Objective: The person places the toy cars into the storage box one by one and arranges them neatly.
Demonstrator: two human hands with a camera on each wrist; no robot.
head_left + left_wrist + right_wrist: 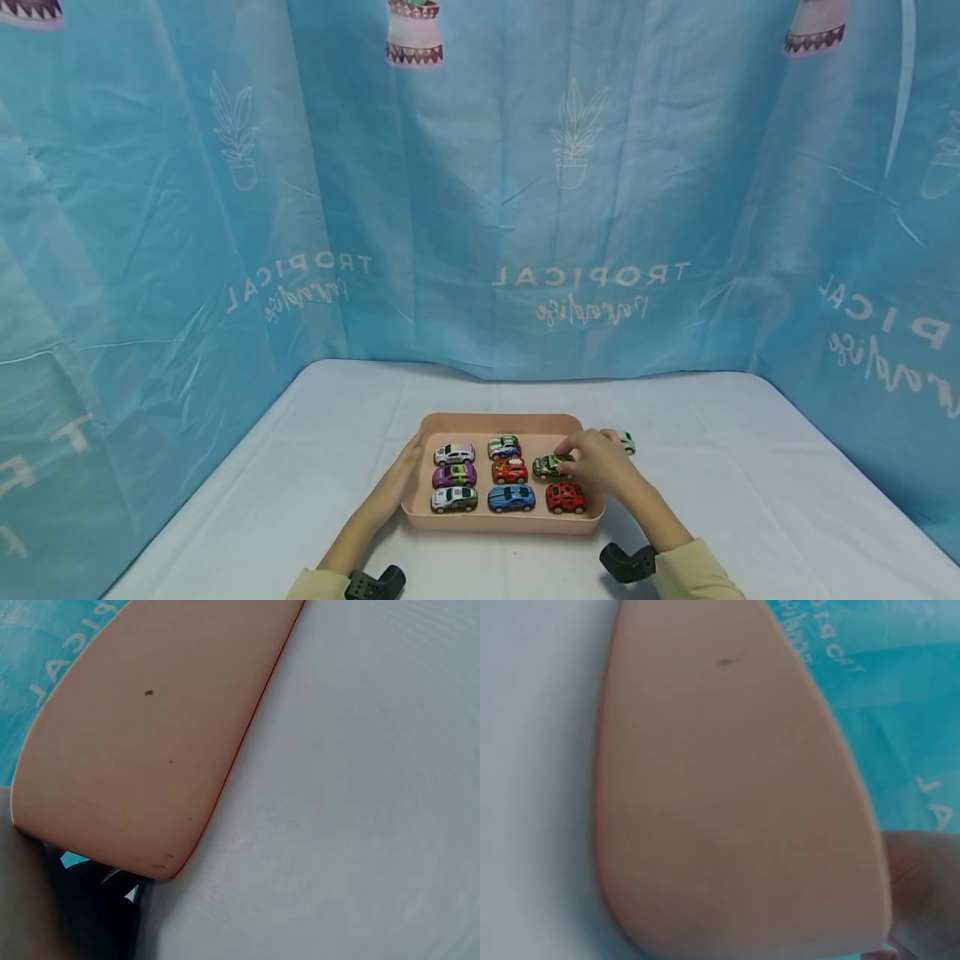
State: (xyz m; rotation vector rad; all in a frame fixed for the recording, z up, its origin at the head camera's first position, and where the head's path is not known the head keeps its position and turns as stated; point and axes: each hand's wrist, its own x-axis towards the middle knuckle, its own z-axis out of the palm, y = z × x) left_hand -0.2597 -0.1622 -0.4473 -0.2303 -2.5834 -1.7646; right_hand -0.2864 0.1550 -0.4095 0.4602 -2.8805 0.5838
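Note:
A shallow pink tray [502, 522] lies on the white-covered table, with several small toy cars in loose columns inside. My left hand [401, 471] grips the tray's left side, its fingers along the outer wall. Over the tray's right part, my right hand [598, 462] pinches a green camouflage toy car [550, 466] between thumb and fingers. Just below that car sits a red toy car [566, 498]. A blue toy car [512, 498] and an orange-red one [510, 471] stand in the middle column. To the left is a purple toy car [453, 475]. Both wrist views mostly show the tray's outer wall.
Outside the tray, a pale green and white toy car [627, 442] is partly hidden behind the right hand. The white tablecloth [750, 467] spreads around the tray. Blue printed curtains [480, 208] enclose the table's back and sides.

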